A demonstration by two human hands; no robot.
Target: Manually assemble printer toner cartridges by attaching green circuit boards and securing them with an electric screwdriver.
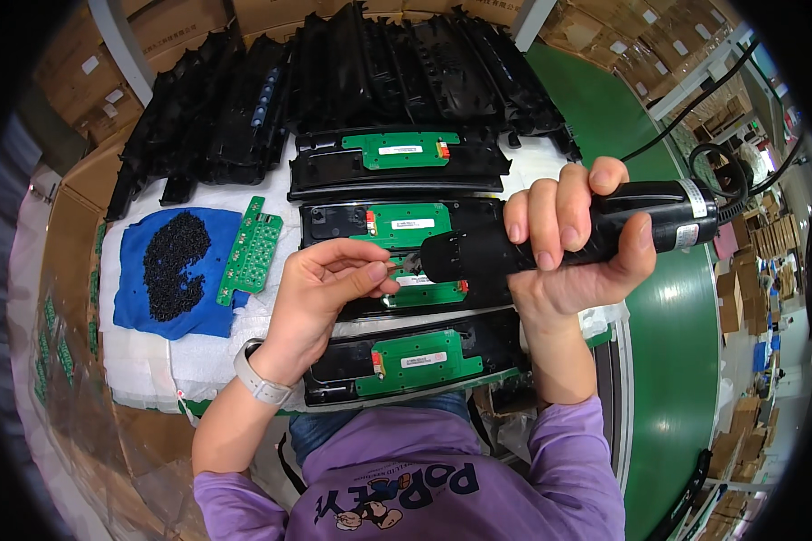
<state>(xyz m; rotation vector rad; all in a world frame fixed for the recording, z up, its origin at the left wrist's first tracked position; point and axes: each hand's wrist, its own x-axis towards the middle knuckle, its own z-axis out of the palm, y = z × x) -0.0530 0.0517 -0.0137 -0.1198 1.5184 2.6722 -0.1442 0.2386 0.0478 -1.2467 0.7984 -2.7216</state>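
My right hand [564, 239] is wrapped round a black electric screwdriver [668, 216], held nearly level with its nose pointing left. At that nose, my left hand [329, 275] pinches with thumb and forefinger; whatever is between the fingertips is too small to make out. Beneath both hands lie long black plastic housings [320, 221] with green circuit boards [406, 223] on them. The screwdriver partly covers one of these boards. Nearest me is another board [421, 361] on its housing. To the left, a heap of tiny black screws [176, 261] sits on a blue cloth [135, 302].
A loose green circuit board [254, 248] lies at the cloth's right edge. Many black housings [379, 72] are piled along the far side of the white-covered table [135, 361]. A green surface [672, 379] runs along the right, and a black cable [695, 104] hangs there. Cardboard boxes [176, 36] stand behind.
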